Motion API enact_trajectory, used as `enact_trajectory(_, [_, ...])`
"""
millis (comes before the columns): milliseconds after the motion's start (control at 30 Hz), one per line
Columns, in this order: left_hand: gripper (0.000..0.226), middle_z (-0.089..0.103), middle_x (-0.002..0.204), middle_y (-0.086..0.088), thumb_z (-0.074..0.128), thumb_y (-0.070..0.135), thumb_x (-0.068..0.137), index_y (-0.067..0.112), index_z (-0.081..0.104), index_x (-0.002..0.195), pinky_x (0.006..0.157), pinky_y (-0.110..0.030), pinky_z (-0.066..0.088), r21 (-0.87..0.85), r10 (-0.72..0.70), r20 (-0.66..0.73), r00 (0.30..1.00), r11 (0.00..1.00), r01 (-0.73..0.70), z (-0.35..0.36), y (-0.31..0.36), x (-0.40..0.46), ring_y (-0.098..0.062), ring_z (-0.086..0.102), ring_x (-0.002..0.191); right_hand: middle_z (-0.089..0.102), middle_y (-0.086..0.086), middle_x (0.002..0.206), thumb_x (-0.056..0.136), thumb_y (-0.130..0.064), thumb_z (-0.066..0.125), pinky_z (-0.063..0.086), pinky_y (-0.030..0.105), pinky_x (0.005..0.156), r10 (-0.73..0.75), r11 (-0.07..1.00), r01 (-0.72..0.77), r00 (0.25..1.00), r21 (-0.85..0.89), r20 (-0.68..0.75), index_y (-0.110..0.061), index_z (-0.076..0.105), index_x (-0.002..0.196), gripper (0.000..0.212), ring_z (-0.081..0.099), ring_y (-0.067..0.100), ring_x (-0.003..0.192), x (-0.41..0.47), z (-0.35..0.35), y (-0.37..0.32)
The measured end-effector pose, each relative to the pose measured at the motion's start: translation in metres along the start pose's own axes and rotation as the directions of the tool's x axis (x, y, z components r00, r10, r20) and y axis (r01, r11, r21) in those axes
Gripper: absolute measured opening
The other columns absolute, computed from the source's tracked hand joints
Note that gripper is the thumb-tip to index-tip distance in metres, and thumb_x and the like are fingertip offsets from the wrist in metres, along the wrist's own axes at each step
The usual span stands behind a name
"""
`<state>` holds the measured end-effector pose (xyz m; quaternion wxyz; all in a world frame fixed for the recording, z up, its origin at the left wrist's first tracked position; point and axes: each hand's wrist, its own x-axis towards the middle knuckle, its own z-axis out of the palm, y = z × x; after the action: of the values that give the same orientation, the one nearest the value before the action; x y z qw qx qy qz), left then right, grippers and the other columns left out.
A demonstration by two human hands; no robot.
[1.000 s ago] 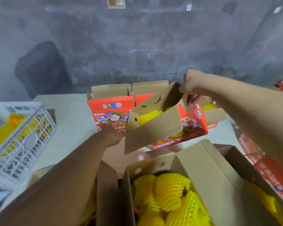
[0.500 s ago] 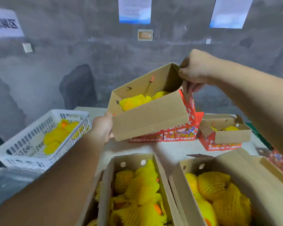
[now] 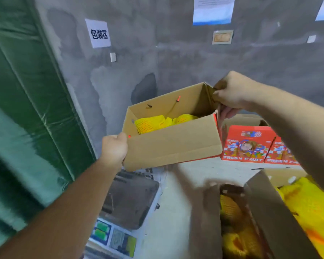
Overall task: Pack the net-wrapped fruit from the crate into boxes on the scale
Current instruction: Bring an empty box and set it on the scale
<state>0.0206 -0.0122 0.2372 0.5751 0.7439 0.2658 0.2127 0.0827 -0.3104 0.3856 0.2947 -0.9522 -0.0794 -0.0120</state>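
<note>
I carry an open cardboard box [image 3: 173, 144] in the air, its flaps up, with yellow net-wrapped fruit [image 3: 157, 122] inside. My left hand [image 3: 114, 148] grips the box's near-left corner. My right hand [image 3: 230, 94] pinches the far-right flap. Below the box, at lower left, lies the scale [image 3: 127, 199] with a grey platform and a display panel. Larger cartons [image 3: 266, 217] of yellow net-wrapped fruit [image 3: 307, 200] stand at the lower right, blurred.
Red printed "FRESH FRUIT" boxes [image 3: 247, 144] stand on the pale table [image 3: 176, 212] by the grey concrete wall. A green curtain [image 3: 26, 109] hangs at the left. Paper signs are stuck on the wall.
The view has swung left: the white crate has left the frame and the scale and green curtain have come in. Both hands keep hold of the box and carry it leftward over the scale.
</note>
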Motion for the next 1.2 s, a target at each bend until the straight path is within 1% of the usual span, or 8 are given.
enact_trajectory(200, [0.036, 0.028, 0.067, -0.016, 0.056, 0.029, 0.083, 0.014, 0.034, 0.059, 0.062, -0.037, 0.027, 0.072, 0.037, -0.128, 0.991, 0.997, -0.028, -0.083, -0.036, 0.031, -0.025, 0.031, 0.069, 0.072, 0.024, 0.066, 0.088, -0.006, 0.037, 0.064, 0.056, 0.073, -0.054, 0.998, 0.053, 0.996, 0.014, 0.071, 0.011, 0.067, 0.092, 0.034, 0.076, 0.04, 0.066, 0.012, 0.065, -0.072])
enact_trajectory(333, [0.03, 0.047, 0.054, -0.013, 0.052, 0.002, 0.091, 0.006, 0.057, 0.061, 0.048, -0.032, 0.038, 0.013, 0.134, -0.191, 0.972, 0.991, -0.134, -0.119, -0.055, 0.043, -0.032, 0.047, 0.056, 0.072, 0.022, 0.064, 0.093, -0.008, 0.04, 0.065, 0.049, 0.069, -0.099, 0.995, 0.097, 0.987, 0.025, 0.126, 0.005, 0.066, 0.088, 0.029, 0.076, 0.035, 0.062, 0.022, 0.099, -0.101])
enact_trajectory(433, [0.028, 0.046, 0.061, -0.009, 0.058, 0.022, 0.097, 0.009, 0.063, 0.074, 0.049, -0.033, 0.034, 0.125, 0.017, -0.173, 0.985, 0.992, 0.005, -0.143, -0.086, 0.058, -0.026, 0.038, 0.06, 0.072, 0.019, 0.061, 0.095, -0.009, 0.043, 0.065, 0.045, 0.064, -0.105, 0.994, 0.105, 0.984, 0.011, 0.141, 0.001, 0.067, 0.083, 0.029, 0.075, 0.032, 0.058, 0.023, 0.131, -0.112])
enact_trajectory(600, [0.047, 0.039, 0.048, 0.002, 0.057, 0.024, 0.099, 0.013, 0.046, 0.054, 0.053, -0.036, 0.025, 0.198, 0.003, -0.063, 0.998, 0.98, 0.009, -0.176, -0.139, 0.095, -0.023, 0.035, 0.057, 0.071, 0.019, 0.06, 0.093, -0.005, 0.046, 0.064, 0.046, 0.06, -0.015, 0.998, 0.006, 0.992, 0.069, 0.125, 0.002, 0.069, 0.083, 0.026, 0.074, 0.035, 0.056, 0.011, 0.204, -0.099])
enact_trajectory(700, [0.045, 0.056, 0.06, -0.011, 0.044, 0.023, 0.097, -0.001, 0.059, 0.062, 0.058, -0.037, 0.027, 0.269, -0.008, 0.127, 0.992, 0.963, -0.026, -0.187, -0.161, 0.117, -0.031, 0.048, 0.064, 0.072, 0.02, 0.063, 0.091, -0.003, 0.05, 0.061, 0.038, 0.05, 0.108, 0.979, -0.125, 0.988, 0.162, 0.111, -0.002, 0.074, 0.082, 0.026, 0.074, 0.035, 0.057, -0.007, 0.258, -0.078])
enact_trajectory(933, [0.048, 0.023, 0.052, 0.006, 0.049, 0.008, 0.096, 0.022, 0.027, 0.056, 0.057, -0.034, 0.014, 0.29, -0.057, 0.389, 0.92, 0.955, -0.063, -0.189, -0.214, 0.171, -0.018, 0.022, 0.057, 0.074, 0.021, 0.068, 0.093, -0.013, 0.056, 0.065, 0.042, 0.061, 0.482, 0.83, -0.503, 0.865, 0.242, 0.142, -0.007, 0.073, 0.085, 0.02, 0.077, 0.032, 0.064, -0.049, 0.354, -0.069])
enact_trajectory(1033, [0.043, 0.038, 0.059, -0.001, 0.047, 0.015, 0.104, 0.016, 0.041, 0.061, 0.062, -0.034, 0.024, 0.324, -0.071, 0.482, 0.873, 0.94, -0.103, -0.18, -0.219, 0.185, -0.021, 0.036, 0.064, 0.073, 0.014, 0.063, 0.099, -0.027, 0.05, 0.06, 0.031, 0.053, 0.475, 0.871, -0.463, 0.879, 0.164, -0.041, -0.012, 0.071, 0.079, 0.033, 0.074, 0.027, 0.058, -0.066, 0.379, -0.07])
enact_trajectory(1200, [0.028, 0.071, 0.096, 0.002, 0.047, 0.039, 0.11, 0.019, 0.066, 0.109, 0.075, -0.031, 0.046, 0.279, -0.073, 0.655, 0.752, 0.948, -0.152, -0.182, -0.237, 0.175, -0.015, 0.064, 0.088, 0.066, 0.016, 0.126, 0.099, -0.029, 0.06, 0.05, 0.046, 0.098, 0.489, 0.864, -0.451, 0.857, 0.225, -0.16, -0.016, 0.058, 0.132, 0.036, 0.061, 0.037, 0.116, -0.098, 0.415, -0.097])
